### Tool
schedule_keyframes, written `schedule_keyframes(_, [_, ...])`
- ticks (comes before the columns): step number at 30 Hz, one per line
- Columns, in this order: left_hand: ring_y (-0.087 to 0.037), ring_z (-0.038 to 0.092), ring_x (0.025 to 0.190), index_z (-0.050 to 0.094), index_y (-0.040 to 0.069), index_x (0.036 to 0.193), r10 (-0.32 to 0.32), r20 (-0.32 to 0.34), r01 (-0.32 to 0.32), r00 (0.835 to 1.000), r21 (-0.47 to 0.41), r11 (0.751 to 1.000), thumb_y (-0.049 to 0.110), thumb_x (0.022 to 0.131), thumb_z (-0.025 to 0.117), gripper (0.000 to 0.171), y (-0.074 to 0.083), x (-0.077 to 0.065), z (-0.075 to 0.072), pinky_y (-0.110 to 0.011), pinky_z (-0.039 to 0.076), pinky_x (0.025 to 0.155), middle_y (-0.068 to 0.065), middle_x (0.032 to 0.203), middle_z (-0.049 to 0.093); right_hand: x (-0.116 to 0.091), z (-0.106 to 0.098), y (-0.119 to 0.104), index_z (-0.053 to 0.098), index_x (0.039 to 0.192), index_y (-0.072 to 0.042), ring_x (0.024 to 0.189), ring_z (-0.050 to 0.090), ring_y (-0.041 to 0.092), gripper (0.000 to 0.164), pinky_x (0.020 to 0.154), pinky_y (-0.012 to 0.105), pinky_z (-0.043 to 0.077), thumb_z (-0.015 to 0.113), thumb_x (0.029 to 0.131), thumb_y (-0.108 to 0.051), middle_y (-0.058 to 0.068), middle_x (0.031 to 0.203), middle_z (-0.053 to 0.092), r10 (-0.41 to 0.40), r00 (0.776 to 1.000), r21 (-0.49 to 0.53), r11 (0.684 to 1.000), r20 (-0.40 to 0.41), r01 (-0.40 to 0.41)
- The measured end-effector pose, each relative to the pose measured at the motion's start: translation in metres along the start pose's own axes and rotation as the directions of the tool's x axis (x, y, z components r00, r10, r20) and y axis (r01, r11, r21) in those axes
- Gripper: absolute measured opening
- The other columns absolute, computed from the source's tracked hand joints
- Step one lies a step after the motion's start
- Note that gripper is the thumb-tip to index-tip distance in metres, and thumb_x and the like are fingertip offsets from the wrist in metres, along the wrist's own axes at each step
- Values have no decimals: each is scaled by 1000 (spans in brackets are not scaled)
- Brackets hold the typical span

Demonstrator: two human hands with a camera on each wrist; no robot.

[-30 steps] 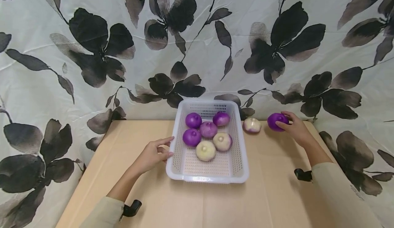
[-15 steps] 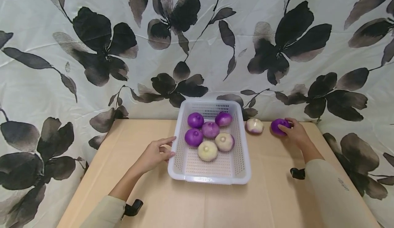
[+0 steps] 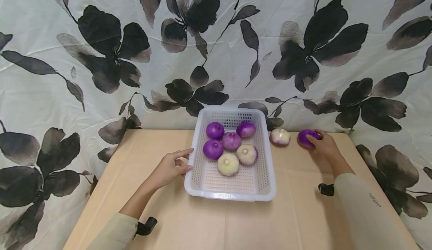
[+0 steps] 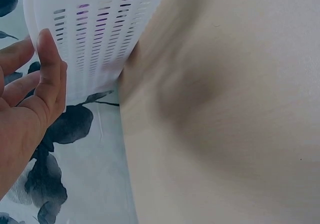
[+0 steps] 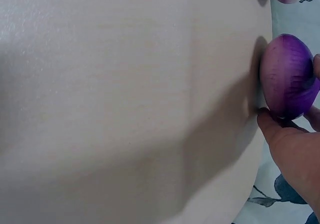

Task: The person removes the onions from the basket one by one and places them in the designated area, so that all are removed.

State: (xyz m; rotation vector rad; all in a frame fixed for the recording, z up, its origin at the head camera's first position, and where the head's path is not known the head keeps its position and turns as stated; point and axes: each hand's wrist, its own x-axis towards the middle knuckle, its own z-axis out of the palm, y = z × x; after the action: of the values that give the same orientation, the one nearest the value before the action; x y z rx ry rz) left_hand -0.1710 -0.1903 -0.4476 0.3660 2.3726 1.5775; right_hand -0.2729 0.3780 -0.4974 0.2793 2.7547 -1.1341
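Observation:
At the table's far right, my right hand (image 3: 326, 147) holds a purple onion (image 3: 308, 138), thumb on the near side and fingers over its right. In the right wrist view this onion (image 5: 289, 76) is low at the table's edge, its paler side toward the camera. Beside it on the left lies a white-and-purple onion (image 3: 279, 137). My left hand (image 3: 170, 169) pinches the left rim of a white plastic basket (image 3: 230, 196). The left wrist view has the thumb against the slotted basket wall (image 4: 95, 39). Inside the basket sit several onions (image 3: 231, 141), some purple, two mostly white.
The light wooden table (image 3: 222, 223) meets a floral cloth (image 3: 249, 54) hanging along its back. Black wrist cameras sit on the left cuff (image 3: 146, 226) and right cuff (image 3: 326, 189).
My right hand has lowered the purple onion slightly toward the table. The left hand keeps its place on the basket rim, and the head view has shifted a little.

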Motion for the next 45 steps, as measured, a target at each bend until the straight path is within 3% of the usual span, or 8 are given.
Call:
schedule_keyframes(16, [-20, 67, 77, 49, 8, 141, -25, -11, 25, 1000, 2, 1000, 5, 85, 71, 60, -4, -1, 5, -44, 60, 65, -19, 121, 55, 0, 4, 5, 6, 153, 3, 135, 21, 59, 88, 111, 68, 23, 40, 97, -56, 41, 149, 16, -2, 1000, -37, 999, 11, 2])
schedule_keyframes(24, [-20, 68, 77, 49, 8, 141, -28, -14, 28, 999, 7, 1000, 5, 85, 71, 60, -4, -2, 4, -42, 61, 64, -18, 122, 56, -1, 6, 6, 2, 153, 3, 135, 24, 59, 90, 109, 65, 31, 42, 96, -55, 40, 150, 15, -11, 1000, 3, 1000, 23, 11])
schedule_keyframes(30, [-21, 67, 77, 48, 8, 142, -20, -10, 20, 1000, 4, 1000, 6, 86, 70, 60, -3, -2, 4, -44, 60, 64, -18, 122, 56, 0, 6, 7, 0, 153, 2, 135, 21, 59, 91, 111, 66, 26, 43, 96, -55, 40, 150, 14, -10, 1000, -2, 1000, 18, 10])
schedule_keyframes(41, [-21, 68, 78, 47, 10, 143, -30, -13, 30, 999, 2, 1000, 7, 86, 70, 61, -1, -3, 2, -41, 61, 64, -17, 124, 55, -6, -3, 7, -2, 154, -2, 137, 17, 59, 91, 110, 70, 21, 43, 96, -56, 37, 153, 8, -30, 999, 16, 999, 35, 30])
schedule_keyframes(45, [-22, 68, 78, 47, 10, 143, -20, -10, 20, 1000, 8, 1000, 8, 87, 70, 61, 0, -1, 2, -39, 61, 64, -17, 124, 55, -13, -12, 4, 0, 155, -5, 134, 20, 61, 88, 107, 72, 23, 43, 97, -54, 37, 154, 8, -75, 997, 35, 997, 20, 74])
